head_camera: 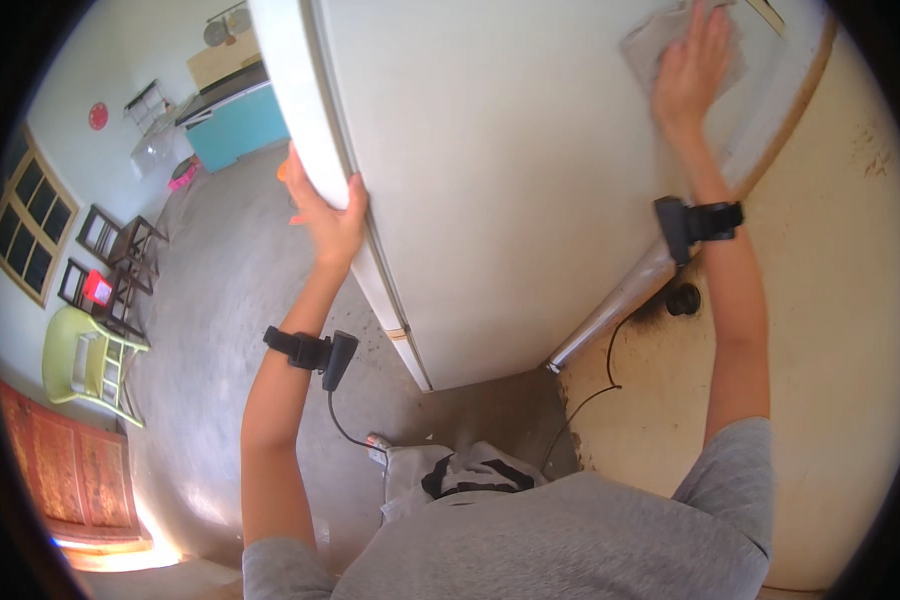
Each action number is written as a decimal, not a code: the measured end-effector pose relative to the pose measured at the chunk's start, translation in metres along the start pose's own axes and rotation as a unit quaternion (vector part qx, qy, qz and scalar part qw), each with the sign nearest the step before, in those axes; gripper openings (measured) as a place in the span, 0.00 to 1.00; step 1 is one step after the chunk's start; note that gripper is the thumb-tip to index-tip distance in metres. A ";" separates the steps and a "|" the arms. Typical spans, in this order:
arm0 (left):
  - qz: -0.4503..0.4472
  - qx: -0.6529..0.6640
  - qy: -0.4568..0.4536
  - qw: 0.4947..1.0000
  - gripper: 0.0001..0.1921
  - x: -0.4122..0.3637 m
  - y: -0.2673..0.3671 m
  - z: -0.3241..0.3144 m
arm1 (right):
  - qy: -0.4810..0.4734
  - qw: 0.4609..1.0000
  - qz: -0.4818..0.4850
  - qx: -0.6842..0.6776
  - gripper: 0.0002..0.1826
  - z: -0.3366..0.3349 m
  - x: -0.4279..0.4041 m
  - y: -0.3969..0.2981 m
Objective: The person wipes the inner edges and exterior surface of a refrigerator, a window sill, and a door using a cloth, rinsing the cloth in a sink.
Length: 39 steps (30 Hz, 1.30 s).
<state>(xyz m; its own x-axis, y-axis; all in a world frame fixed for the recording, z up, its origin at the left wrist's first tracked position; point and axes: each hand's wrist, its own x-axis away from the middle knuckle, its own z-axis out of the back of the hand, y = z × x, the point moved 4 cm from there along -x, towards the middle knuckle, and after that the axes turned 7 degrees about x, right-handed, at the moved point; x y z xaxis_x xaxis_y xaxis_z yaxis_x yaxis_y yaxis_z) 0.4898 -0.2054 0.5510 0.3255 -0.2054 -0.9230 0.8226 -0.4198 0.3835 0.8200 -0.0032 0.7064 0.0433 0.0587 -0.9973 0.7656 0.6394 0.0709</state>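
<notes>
The side panel of a white refrigerator (495,187) stands before me. My right hand (694,71) lies flat, fingers extended, on a greyish cloth (645,41) pressed to the upper right of this panel. My left hand (326,214) grips the edge of the refrigerator door (307,97) on the left, thumb on the near side and fingers around the front, partly hidden. Something orange shows beside those fingers; what it is I cannot tell. Both wrists wear black straps with cabled devices.
A stained wall (817,322) with a black round fitting (683,299) runs along the right. On the left, across the concrete floor (202,300), are dark wooden chairs (124,244), a green plastic chair (71,352), a turquoise cabinet (240,127) and a reddish wooden door (75,465).
</notes>
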 end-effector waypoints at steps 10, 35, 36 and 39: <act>-0.014 -0.041 -0.021 0.999 0.39 0.013 -0.006 -0.007 | -0.631 0.676 0.045 -0.377 0.26 0.016 0.239 -0.050; 0.059 -0.065 -0.016 0.996 0.41 0.020 -0.004 -0.011 | -0.054 0.684 -0.727 -0.027 0.33 0.010 0.486 0.000; 0.064 -0.051 -0.015 0.997 0.40 0.020 -0.004 -0.011 | 0.025 0.700 -0.707 -0.103 0.34 0.005 0.479 -0.001; 0.062 -0.052 -0.006 0.997 0.38 0.019 -0.002 -0.013 | 0.215 0.607 -0.689 -0.334 0.37 -0.017 0.424 0.016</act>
<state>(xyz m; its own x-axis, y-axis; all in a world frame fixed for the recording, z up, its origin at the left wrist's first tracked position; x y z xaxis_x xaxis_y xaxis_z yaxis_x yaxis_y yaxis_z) 0.4998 -0.1968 0.5325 0.4219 -0.2612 -0.8682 0.8210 -0.2961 0.4881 0.8396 0.0452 0.2853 -0.6234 -0.7812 -0.0315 -0.5512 0.4677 -0.6910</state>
